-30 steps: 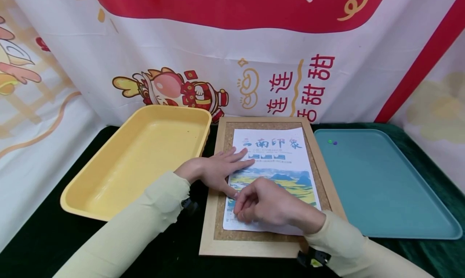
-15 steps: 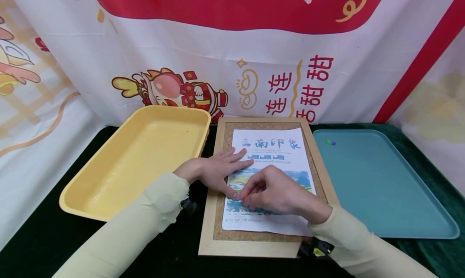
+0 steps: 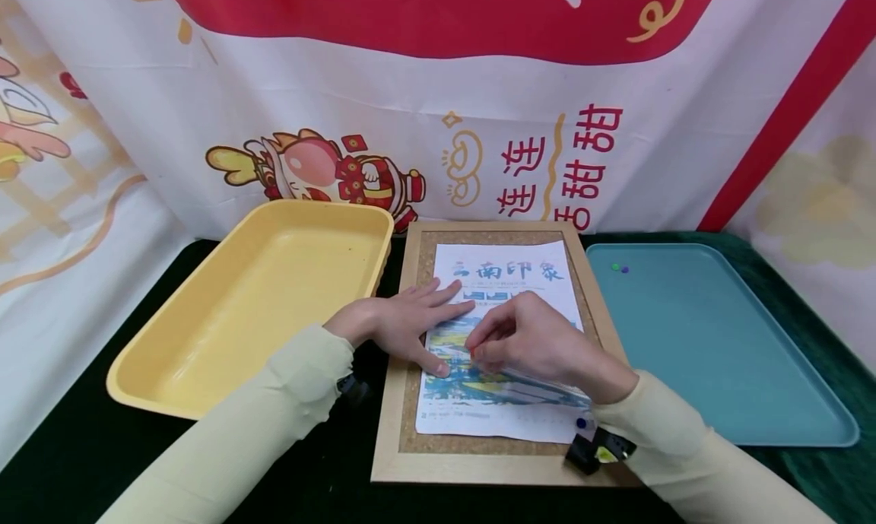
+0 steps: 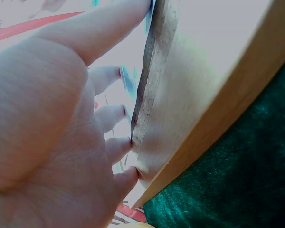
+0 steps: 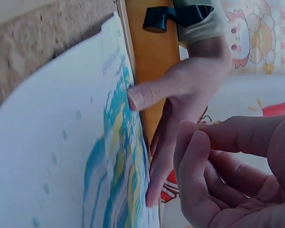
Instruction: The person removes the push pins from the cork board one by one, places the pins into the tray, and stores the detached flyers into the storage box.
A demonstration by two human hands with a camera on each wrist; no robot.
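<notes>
A printed landscape poster (image 3: 503, 425) lies on a wood-framed cork board (image 3: 506, 467). My left hand (image 3: 404, 328) rests on its left side with fingers spread; in the left wrist view, those fingertips (image 4: 128, 173) reach past the paper's edge toward the frame. Over the middle of the picture, my right hand (image 3: 537, 349) pinches a small red push pin (image 3: 472, 352) between thumb and forefinger. In the right wrist view the pinching fingers (image 5: 194, 142) hide the pin and are raised off the sheet. A dark blue push pin (image 3: 581, 423) shows at the poster's lower right corner.
A deep yellow tray (image 3: 157, 402) stands left of the board. On the right lies a flat teal tray (image 3: 739, 357) with a small green pin (image 3: 615, 267) and a purple one (image 3: 625, 270). A printed cloth (image 3: 383, 90) hangs close behind; dark green velvet (image 3: 287, 478) covers the table.
My right hand has moved up and to the right from the poster's lower left, with the red push pin. The dark blue pin at the lower right corner has come into sight. My left hand stays put.
</notes>
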